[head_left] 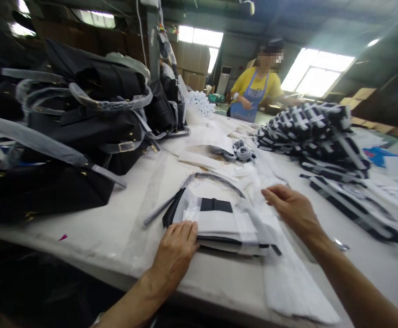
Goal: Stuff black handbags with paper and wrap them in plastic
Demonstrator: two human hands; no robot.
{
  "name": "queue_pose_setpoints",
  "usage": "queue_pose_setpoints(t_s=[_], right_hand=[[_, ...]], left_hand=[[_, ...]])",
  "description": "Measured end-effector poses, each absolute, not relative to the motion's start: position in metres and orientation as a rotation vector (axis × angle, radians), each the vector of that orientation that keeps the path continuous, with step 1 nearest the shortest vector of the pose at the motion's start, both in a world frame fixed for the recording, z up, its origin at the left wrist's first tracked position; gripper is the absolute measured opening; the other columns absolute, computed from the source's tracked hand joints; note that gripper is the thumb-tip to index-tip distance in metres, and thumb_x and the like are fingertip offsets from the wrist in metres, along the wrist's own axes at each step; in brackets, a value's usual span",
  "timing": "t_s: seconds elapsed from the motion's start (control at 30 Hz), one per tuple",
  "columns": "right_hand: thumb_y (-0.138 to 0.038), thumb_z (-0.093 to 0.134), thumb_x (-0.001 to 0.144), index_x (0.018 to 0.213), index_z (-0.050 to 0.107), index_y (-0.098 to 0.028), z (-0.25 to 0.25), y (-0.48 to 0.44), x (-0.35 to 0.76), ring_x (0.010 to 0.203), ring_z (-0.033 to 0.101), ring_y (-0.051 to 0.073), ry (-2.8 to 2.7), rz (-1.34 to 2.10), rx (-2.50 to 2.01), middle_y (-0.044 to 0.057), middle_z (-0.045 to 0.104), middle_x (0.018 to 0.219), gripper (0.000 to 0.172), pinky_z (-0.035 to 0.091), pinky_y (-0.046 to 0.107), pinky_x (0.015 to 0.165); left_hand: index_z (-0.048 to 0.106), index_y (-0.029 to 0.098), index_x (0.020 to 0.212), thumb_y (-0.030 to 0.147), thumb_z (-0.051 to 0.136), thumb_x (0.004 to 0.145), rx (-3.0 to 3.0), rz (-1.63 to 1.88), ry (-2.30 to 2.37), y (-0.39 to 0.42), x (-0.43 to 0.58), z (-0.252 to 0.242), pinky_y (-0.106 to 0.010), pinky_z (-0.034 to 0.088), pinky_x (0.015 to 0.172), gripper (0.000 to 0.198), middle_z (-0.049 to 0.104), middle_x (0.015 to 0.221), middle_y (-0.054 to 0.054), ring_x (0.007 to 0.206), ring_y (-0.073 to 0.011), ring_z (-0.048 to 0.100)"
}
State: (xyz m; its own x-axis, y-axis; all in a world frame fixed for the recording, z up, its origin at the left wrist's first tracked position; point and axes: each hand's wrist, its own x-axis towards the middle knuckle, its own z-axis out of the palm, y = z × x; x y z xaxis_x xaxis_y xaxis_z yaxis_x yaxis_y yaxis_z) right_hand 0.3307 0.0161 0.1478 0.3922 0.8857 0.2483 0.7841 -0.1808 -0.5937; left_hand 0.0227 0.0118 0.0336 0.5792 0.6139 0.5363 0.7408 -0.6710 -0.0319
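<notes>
A flat black-and-white bag wrapped in white paper (219, 223) lies on the white table (92, 232) in front of me. My left hand (176, 250) rests flat on its near left corner, fingers stretched out. My right hand (289, 205) hovers over its right edge, fingers loosely curled and touching the white wrapping; I cannot see anything gripped in it. A wrapped strap (171, 200) runs out from the bag's left side.
Black handbags (92, 114) with plastic-wrapped handles are piled at the left. A heap of black-and-white striped bags (318, 132) lies at the right. Rolls of tape (240, 152) sit mid-table. A person in a yellow shirt and blue apron (253, 91) stands at the far end.
</notes>
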Motion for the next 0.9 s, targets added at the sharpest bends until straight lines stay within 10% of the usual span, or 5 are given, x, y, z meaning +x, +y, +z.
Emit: queue_pose_setpoints(t_s=[0.2,0.9], right_hand=[[-0.053,0.065,0.068,0.081,0.073,-0.018,0.15,-0.076,0.467,0.089,0.062,0.029,-0.837,0.207,-2.407,0.009,0.072,0.083,0.038,0.044,0.037,0.076],[-0.055,0.076,0.056,0.061,0.061,-0.023,0.106,-0.12,0.499,0.063,0.062,0.017,-0.56,0.457,-1.958,0.001,0.065,0.062,0.035,0.053,0.03,0.068]], left_hand=[[0.062,0.013,0.123,0.014,0.052,0.091,-2.495,-0.706,-0.992,0.019,0.014,0.025,-0.04,0.044,0.09,0.033,0.068,0.118,-0.012,0.1,-0.0273,0.064],[0.063,0.009,0.116,0.017,0.044,0.095,-2.412,-0.82,-0.842,0.022,0.02,0.035,-0.041,0.044,0.082,0.029,0.07,0.106,-0.015,0.091,-0.0288,0.065]])
